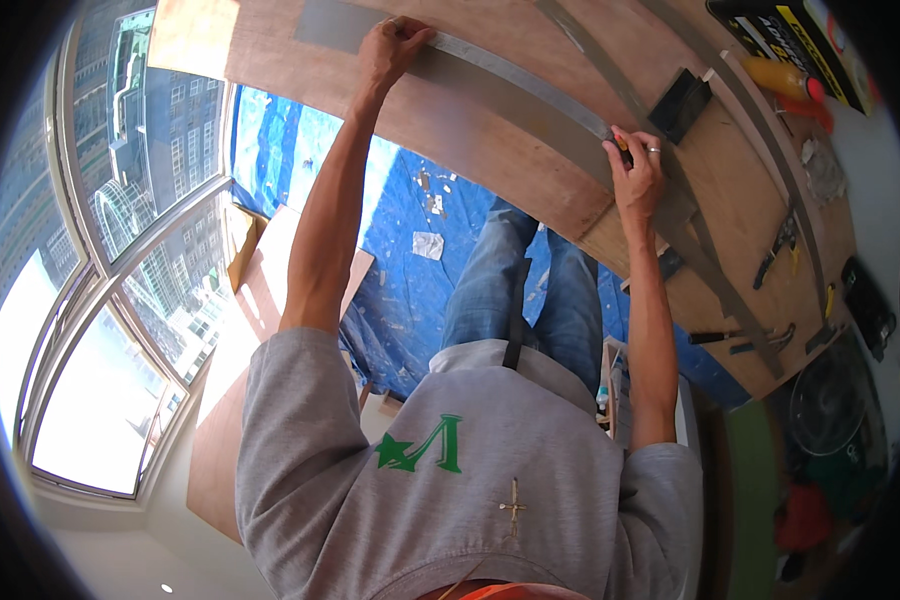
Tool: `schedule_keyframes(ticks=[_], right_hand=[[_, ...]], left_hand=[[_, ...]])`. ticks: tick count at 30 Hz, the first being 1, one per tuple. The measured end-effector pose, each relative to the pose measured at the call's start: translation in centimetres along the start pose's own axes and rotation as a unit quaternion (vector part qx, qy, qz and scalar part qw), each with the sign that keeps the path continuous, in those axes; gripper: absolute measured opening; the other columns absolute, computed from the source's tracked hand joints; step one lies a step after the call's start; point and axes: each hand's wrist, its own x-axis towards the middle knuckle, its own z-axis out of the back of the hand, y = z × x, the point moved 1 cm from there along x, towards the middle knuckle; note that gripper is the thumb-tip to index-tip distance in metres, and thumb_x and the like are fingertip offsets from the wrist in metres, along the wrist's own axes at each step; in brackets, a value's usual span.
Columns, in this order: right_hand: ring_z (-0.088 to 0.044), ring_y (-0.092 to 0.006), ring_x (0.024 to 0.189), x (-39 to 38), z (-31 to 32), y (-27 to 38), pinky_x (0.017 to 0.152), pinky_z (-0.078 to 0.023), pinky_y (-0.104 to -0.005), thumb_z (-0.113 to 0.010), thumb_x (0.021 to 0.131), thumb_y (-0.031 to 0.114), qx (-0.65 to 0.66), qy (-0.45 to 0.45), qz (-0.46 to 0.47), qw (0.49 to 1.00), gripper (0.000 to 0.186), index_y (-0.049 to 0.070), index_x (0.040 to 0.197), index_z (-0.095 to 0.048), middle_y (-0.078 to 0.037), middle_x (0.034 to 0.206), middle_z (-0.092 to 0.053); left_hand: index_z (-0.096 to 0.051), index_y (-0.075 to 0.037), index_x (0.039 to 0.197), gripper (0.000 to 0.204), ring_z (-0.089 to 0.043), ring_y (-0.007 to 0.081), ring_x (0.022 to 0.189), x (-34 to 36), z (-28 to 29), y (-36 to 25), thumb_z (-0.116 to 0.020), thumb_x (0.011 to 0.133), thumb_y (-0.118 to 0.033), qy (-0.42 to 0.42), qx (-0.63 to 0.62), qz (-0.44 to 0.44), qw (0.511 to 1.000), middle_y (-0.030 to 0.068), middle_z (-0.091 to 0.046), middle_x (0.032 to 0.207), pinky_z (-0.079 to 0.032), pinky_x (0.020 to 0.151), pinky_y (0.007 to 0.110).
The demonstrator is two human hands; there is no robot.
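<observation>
Left arm (325,215) and right arm (652,330) outstretched; left hand (388,50) bent inward, right hand (638,178) with fingers (650,139) curled.

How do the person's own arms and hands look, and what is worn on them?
The left sleeve and right sleeve are short, loose and plain grey, leaving the forearms bare. The left hand and right hand are gloveless. One narrow, pale ring shows on the right.

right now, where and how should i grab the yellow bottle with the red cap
Probably around the middle of the yellow bottle, coming from the left, the side nearer your right hand. Its body is long and rounded, seemingly easy to wrap; the black-and-yellow box crowds its far side, and the red cap is a smaller hold.
</observation>
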Motion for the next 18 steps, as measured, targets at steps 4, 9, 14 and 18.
schedule_keyframes(ticks=[4, 9, 14, 18], right_hand=[[-0.068, -0.0255, 0.090, -0.03, 0.04, -0.19, 0.071, -0.056, -0.0393, -0.079, 0.089, 0.025, -0.001, -0.006, 0.007, 1.000, 0.027, 0.016, 0.115, -0.075, -0.003, 0.106, -0.061], [-0.068, -0.0260, 0.090, -0.02, 0.08, -0.31, 0.071, -0.056, -0.0393, -0.079, 0.089, 0.026, 0.000, -0.009, 0.006, 1.000, 0.027, 0.016, 0.114, -0.075, -0.004, 0.106, -0.061], [-0.067, -0.0256, 0.090, -0.09, 0.04, -0.23, 0.072, -0.055, -0.0392, -0.079, 0.090, 0.023, 0.009, -0.002, -0.012, 1.000, 0.027, 0.014, 0.115, -0.076, -0.005, 0.104, -0.061], [-0.067, -0.0254, 0.090, -0.11, -0.07, -0.22, 0.072, -0.055, -0.0392, -0.080, 0.089, 0.024, 0.010, -0.007, -0.014, 1.000, 0.027, 0.014, 0.115, -0.076, -0.005, 0.105, -0.061]], left_hand=[[-0.081, -0.010, 0.099, 0.027, -0.072, 0.0193, 0.079, -0.01, -0.28, 0.39, -0.079, 0.088, -0.035, -0.017, -0.010, -0.008, 1.000, 0.0064, -0.077, 0.087, -0.057, 0.075, 0.032], [-0.081, -0.011, 0.097, 0.026, -0.073, 0.0205, 0.077, 0.04, -0.39, 0.33, -0.079, 0.088, -0.035, -0.017, -0.032, -0.005, 0.999, 0.0070, -0.076, 0.086, -0.057, 0.074, 0.033], [-0.081, -0.011, 0.097, 0.026, -0.073, 0.0181, 0.077, -0.10, -0.14, 0.09, -0.079, 0.089, -0.036, -0.014, -0.019, 0.003, 1.000, 0.0057, -0.076, 0.084, -0.057, 0.073, 0.033], [-0.080, -0.010, 0.097, 0.026, -0.072, 0.0175, 0.076, -0.07, -0.16, 0.22, -0.079, 0.089, -0.035, -0.015, -0.019, -0.003, 1.000, 0.0049, -0.076, 0.084, -0.057, 0.073, 0.032]])
